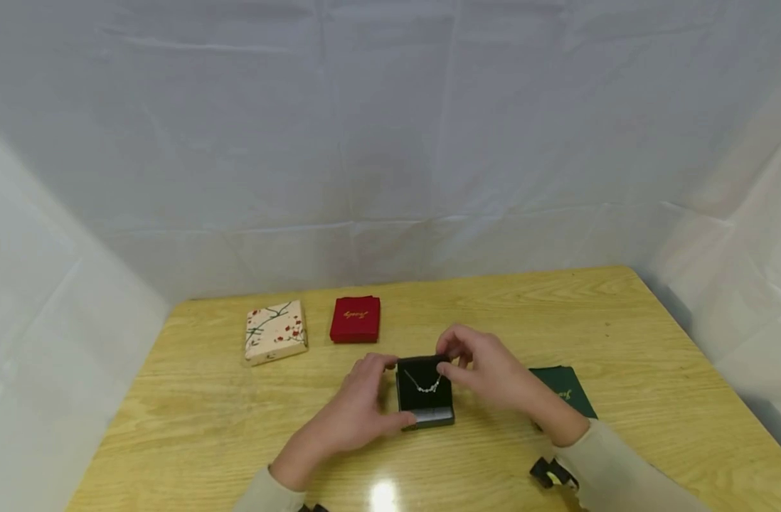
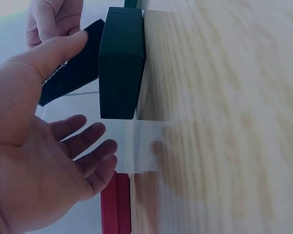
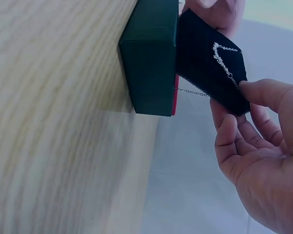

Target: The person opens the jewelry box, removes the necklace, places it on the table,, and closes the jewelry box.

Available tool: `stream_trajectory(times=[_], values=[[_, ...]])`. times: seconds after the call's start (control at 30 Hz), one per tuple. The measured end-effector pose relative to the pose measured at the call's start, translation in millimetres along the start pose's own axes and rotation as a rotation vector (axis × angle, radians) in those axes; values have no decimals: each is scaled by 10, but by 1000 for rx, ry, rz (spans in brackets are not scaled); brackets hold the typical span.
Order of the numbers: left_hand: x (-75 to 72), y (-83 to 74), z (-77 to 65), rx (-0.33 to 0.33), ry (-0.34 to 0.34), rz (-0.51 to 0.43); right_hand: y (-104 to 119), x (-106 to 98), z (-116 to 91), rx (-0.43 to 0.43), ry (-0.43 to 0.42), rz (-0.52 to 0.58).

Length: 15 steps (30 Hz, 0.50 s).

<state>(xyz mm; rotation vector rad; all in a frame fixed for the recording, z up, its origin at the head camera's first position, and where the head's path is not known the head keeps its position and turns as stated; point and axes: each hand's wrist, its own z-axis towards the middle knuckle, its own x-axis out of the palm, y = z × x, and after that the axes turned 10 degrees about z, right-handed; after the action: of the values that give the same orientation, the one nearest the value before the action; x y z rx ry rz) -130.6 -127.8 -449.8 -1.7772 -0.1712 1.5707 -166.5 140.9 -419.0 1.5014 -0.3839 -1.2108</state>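
A dark green jewelry box base [image 1: 437,421] sits on the table between both hands. Its black display pad [image 1: 422,377] is tilted up out of the base, bearing a silver necklace [image 3: 219,59] across its face. Between thumb and fingers, my right hand [image 1: 486,366] pinches the pad's far right corner. Beside the box, my left hand [image 1: 358,409] is spread, its thumb at the pad's near edge and its other fingers loosely bent. Part of the chain [image 3: 193,91] hangs behind the pad and runs into the base.
A green lid [image 1: 560,390] with gold lettering lies to the right, partly covered by the right forearm. Farther back stand a red box [image 1: 356,320] and a cream floral box [image 1: 276,332]. White sheeting [image 1: 390,142] surrounds the wooden table [image 1: 198,398].
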Motion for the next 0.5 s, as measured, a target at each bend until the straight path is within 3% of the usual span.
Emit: stream_trajectory(times=[0.23, 0.5], values=[[-43, -31, 13, -35, -31, -149, 24, -43, 12, -14, -22, 22], [-75, -85, 38, -61, -4, -309, 30, -60, 38, -1, -28, 88]])
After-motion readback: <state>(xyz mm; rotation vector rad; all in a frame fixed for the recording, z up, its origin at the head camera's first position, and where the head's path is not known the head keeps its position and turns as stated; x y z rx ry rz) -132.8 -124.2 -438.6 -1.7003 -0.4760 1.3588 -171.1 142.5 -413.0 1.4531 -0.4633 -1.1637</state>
